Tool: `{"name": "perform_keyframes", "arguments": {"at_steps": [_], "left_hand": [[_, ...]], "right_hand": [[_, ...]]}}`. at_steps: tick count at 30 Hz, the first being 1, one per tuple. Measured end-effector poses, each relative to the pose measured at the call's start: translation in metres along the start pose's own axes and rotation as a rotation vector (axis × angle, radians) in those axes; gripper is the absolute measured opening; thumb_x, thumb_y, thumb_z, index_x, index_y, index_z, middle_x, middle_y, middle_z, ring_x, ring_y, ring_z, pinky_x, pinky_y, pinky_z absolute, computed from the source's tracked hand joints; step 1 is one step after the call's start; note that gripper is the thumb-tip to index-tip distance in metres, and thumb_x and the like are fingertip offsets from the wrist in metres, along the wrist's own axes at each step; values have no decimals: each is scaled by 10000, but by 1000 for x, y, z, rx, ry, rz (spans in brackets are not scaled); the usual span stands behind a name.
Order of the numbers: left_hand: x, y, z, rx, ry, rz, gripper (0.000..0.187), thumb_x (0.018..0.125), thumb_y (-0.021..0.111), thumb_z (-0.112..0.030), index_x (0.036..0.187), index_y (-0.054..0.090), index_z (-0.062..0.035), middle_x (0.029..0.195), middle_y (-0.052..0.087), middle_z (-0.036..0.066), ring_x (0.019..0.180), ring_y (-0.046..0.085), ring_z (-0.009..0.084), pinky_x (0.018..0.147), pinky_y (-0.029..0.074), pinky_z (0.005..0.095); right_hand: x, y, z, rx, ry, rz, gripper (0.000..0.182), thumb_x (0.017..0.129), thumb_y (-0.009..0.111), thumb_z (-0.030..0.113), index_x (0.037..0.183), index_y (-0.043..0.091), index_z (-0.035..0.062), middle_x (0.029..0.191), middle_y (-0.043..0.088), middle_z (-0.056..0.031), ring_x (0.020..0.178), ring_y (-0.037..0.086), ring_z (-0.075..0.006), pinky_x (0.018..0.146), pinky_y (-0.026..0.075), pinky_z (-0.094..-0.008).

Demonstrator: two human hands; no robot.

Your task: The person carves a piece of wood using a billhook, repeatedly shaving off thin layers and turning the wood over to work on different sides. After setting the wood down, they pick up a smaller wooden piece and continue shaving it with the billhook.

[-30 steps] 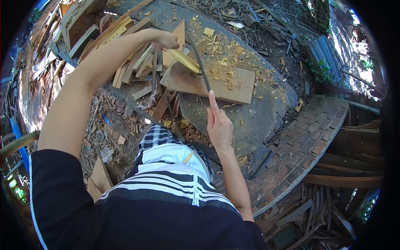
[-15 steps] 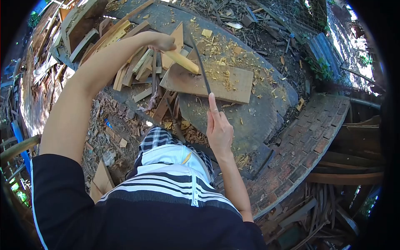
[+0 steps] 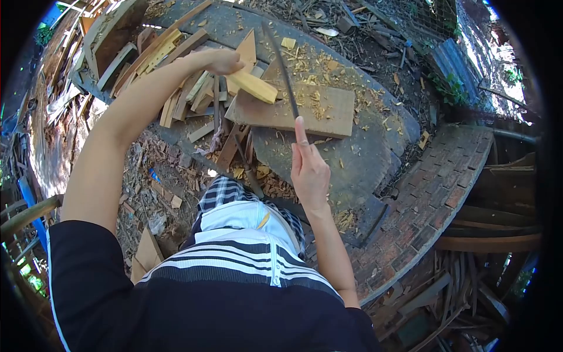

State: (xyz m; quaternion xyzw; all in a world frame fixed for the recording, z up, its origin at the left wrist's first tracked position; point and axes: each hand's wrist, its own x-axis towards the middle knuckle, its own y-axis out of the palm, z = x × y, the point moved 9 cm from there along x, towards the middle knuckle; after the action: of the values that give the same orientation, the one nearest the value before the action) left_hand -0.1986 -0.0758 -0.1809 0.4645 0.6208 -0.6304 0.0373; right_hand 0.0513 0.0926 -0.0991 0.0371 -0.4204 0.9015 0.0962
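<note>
My left hand (image 3: 224, 61) is closed round the far end of a pale yellow wooden piece (image 3: 257, 88), whose near end is over a flat wooden board (image 3: 334, 111). In my right hand (image 3: 311, 174) is a long dark blade (image 3: 282, 70), its handle hidden by my fingers and my index finger stretched along it. The blade points away from me, just right of the yellow piece. Wood shavings (image 3: 319, 64) lie on the board and behind it.
The board rests on a large grey slab (image 3: 352, 158). Wood offcuts (image 3: 202, 94) are heaped at the left. A curved brick ledge (image 3: 422, 193) runs along the right, and a dark stick (image 3: 249, 167) leans near my knees.
The blade's tip has shifted slightly left and away from me. The yellow piece has turned a little, and my left hand has moved slightly left.
</note>
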Motion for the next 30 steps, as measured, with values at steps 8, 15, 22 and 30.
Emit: {"name": "perform_keyframes", "arguments": {"at_steps": [8,15,22,30], "left_hand": [[-47,0,-21,-191,17,-339,668,969,339,-519,677,626,8,768,637,239,774,632,400,704,480,474],[-87,20,-47,-197,124,-496,531,931,460,-542,1153,524,-64,905,657,206,891,640,383,757,489,465],[-108,20,-85,-159,278,-398,629,880,639,-384,1358,380,-66,1025,633,227,877,658,359,774,541,424],[-107,87,-115,-1473,-3,143,490,886,643,-134,1293,388,-40,828,538,26,627,567,92,523,522,208]], "right_hand": [[0,30,-32,82,97,204,592,954,520,190,1475,290,350,661,566,-173,577,600,-364,537,435,-477],[-13,11,-65,245,332,77,570,970,489,165,1478,293,332,635,569,-206,561,560,-399,549,418,-467],[-9,0,-61,34,250,113,582,962,510,186,1479,285,335,674,594,-220,621,601,-410,564,431,-481],[-10,3,-64,22,232,119,584,953,527,202,1471,297,341,770,645,-199,656,622,-395,563,460,-485]]}}
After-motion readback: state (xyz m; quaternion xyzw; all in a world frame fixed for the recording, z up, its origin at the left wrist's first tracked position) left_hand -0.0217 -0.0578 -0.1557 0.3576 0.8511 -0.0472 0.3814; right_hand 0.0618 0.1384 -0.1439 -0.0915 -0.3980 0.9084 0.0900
